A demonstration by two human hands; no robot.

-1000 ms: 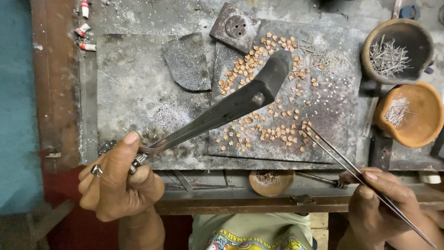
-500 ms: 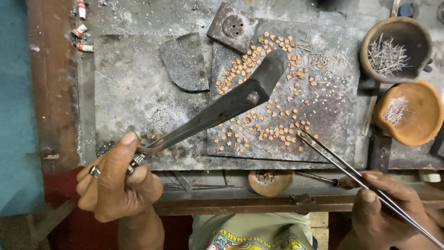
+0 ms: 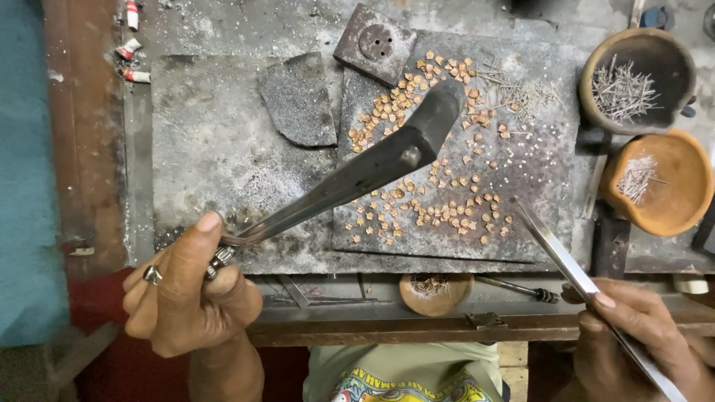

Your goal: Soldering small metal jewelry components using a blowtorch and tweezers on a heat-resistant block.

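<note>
My left hand (image 3: 186,298) grips the handle of a long dark metal tool (image 3: 372,167) whose broad tip hangs over a grey slab (image 3: 521,171). Several small orange-brown metal pieces (image 3: 439,208) lie scattered across that slab. My right hand (image 3: 633,335) holds long steel tweezers (image 3: 558,253), whose tip points to the slab's lower right part, close to the pieces. Rings show on the fingers of the left hand.
A dark bowl (image 3: 670,89) and an orange bowl (image 3: 685,186) at the right hold thin metal pins. A square block with holes (image 3: 375,43) and a curved slate piece (image 3: 298,100) lie at the top. A small wooden dish (image 3: 436,292) sits on the bench edge.
The tweezers' tip has drawn slightly back toward the right and down, away from the pieces. The left hand and its dark tool have hardly moved.
</note>
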